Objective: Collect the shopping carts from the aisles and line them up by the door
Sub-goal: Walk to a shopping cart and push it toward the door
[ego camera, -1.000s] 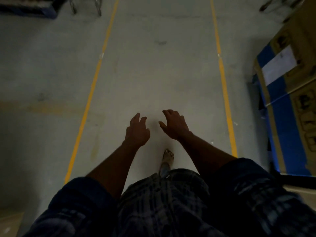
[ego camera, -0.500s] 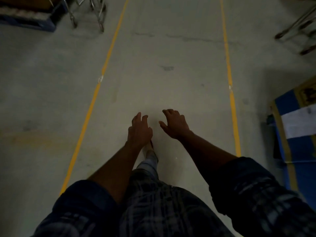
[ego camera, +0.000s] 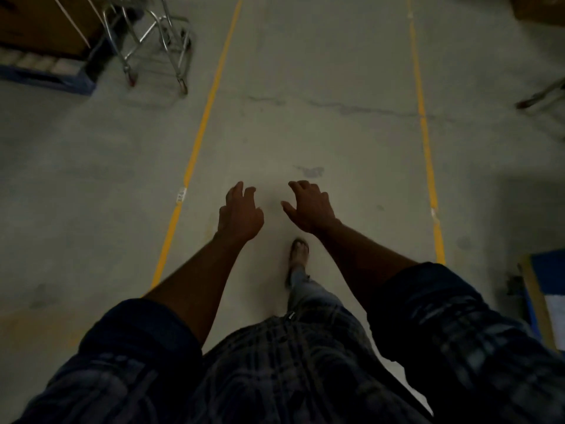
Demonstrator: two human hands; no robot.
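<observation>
A metal shopping cart [ego camera: 153, 47] stands at the far left of the aisle, beyond the left yellow line; only its lower frame and wheels show. My left hand [ego camera: 240, 214] and my right hand [ego camera: 308, 208] hang out in front of me over the concrete floor, fingers loosely curled and holding nothing. Both hands are well short of the cart. Part of another metal frame [ego camera: 542, 96] pokes in at the right edge.
Two yellow floor lines [ego camera: 195, 148] [ego camera: 425, 142] mark a lane running ahead. A cardboard box on a blue pallet [ego camera: 46, 78] sits far left beside the cart. A blue and brown box [ego camera: 544, 295] lies at my right. My foot [ego camera: 299, 252] steps forward.
I have walked forward along the lane. The cart at the far left has come further into view, and the blue box on the right has slid back past me. Both hands stay empty.
</observation>
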